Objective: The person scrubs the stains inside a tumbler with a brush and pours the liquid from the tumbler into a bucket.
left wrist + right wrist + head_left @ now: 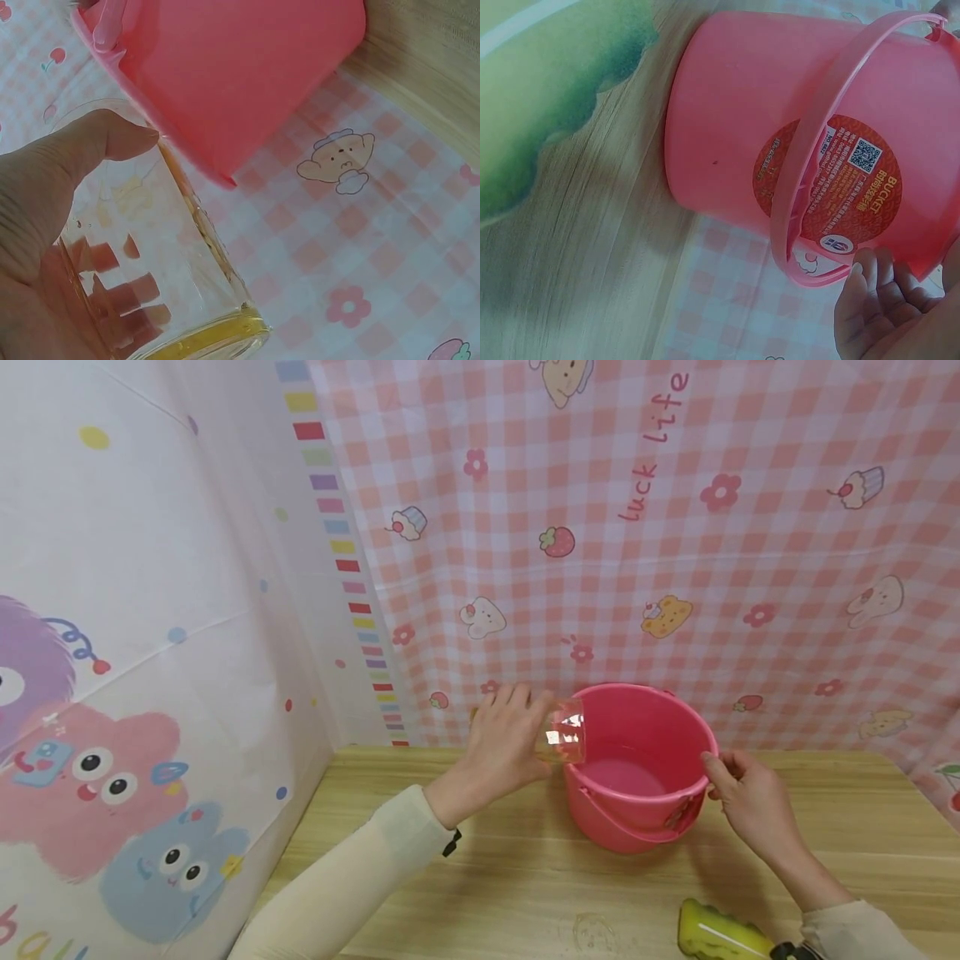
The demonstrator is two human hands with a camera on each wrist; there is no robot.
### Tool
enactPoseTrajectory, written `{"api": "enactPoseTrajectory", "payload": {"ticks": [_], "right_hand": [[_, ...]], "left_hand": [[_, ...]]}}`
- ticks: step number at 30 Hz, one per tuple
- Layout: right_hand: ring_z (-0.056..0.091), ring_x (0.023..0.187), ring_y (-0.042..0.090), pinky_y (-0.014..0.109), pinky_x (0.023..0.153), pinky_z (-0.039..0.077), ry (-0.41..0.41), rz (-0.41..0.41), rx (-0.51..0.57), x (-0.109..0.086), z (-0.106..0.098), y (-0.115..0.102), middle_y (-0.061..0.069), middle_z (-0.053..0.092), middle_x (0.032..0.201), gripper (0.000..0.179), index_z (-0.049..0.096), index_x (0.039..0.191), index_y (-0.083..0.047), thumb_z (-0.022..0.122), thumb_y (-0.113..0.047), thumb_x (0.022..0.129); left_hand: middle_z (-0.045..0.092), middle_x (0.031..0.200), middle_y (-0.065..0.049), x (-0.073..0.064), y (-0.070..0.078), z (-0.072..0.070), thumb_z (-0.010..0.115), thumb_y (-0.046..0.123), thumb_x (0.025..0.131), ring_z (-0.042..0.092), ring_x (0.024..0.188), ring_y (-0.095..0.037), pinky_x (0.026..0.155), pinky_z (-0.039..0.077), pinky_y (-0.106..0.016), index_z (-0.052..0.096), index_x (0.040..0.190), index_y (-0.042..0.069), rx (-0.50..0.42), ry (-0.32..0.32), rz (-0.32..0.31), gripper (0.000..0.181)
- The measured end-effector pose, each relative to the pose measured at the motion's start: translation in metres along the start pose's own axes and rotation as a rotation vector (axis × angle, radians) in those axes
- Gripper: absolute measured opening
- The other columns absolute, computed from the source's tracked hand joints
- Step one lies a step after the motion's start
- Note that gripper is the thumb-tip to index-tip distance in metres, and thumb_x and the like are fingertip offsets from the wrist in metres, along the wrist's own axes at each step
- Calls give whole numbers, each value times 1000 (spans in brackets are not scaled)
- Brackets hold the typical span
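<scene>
A pink bucket [630, 814] stands upright on the wooden table, its handle hanging down against the front. My left hand [502, 739] grips a clear, amber-tinted glass [564, 733] tipped onto its side. The glass's mouth overlaps the bucket's left rim in the head view, and its thick yellowish base [217, 337] points away. In the left wrist view, the thumb lies across the glass close to the bucket's rim. My right hand [753, 806] pinches the bucket's right rim, thumb on top and fingers outside. A round red label [855, 180] shows on the bucket's side.
A yellow-green sponge [720, 931] with a scalloped edge lies at the front of the table [480, 877], near the right wrist. A wet-looking ring mark [592, 933] is left of it. Pink checked cloth [525, 585] hangs right behind the bucket.
</scene>
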State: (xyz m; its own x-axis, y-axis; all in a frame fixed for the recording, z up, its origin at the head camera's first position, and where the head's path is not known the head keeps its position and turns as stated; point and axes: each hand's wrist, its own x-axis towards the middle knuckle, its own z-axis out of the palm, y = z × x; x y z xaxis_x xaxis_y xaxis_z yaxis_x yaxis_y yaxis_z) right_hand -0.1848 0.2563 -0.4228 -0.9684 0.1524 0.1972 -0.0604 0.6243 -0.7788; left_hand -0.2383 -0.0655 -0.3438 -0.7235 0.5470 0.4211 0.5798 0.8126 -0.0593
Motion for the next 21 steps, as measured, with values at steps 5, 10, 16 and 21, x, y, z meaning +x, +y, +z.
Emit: {"api": "enactPoseTrajectory", "payload": {"ticks": [5,10,16,21], "right_hand": [[64,77,19,27,55,54,-2,-5,0,0,0,-1,13,69,92,49,65,112,5,49,-41,111],[64,75,18,27,55,54,11,-24,-1,0,0,-1,13,70,90,48,66,111,5,49,-40,111],[63,73,17,27,54,53,19,-30,-3,0,0,0,13,70,89,47,66,110,5,49,-39,111],[63,71,17,26,53,53,29,-30,-7,0,1,0,14,70,86,46,66,108,5,50,-38,111]], "left_hand": [[63,115,-5,-2,-2,2,98,45,65,55,106,-21,86,47,-33,60,137,12,-9,9,-29,88],[61,111,-4,-4,-5,5,97,44,65,54,102,-20,86,48,-34,61,134,11,-65,30,-58,85],[54,98,0,-8,-9,7,95,37,66,49,93,-19,79,45,-33,60,119,13,-136,77,-77,68],[57,105,-2,-12,-9,7,98,36,64,52,98,-21,84,49,-36,61,124,9,-190,103,-95,75]]}}
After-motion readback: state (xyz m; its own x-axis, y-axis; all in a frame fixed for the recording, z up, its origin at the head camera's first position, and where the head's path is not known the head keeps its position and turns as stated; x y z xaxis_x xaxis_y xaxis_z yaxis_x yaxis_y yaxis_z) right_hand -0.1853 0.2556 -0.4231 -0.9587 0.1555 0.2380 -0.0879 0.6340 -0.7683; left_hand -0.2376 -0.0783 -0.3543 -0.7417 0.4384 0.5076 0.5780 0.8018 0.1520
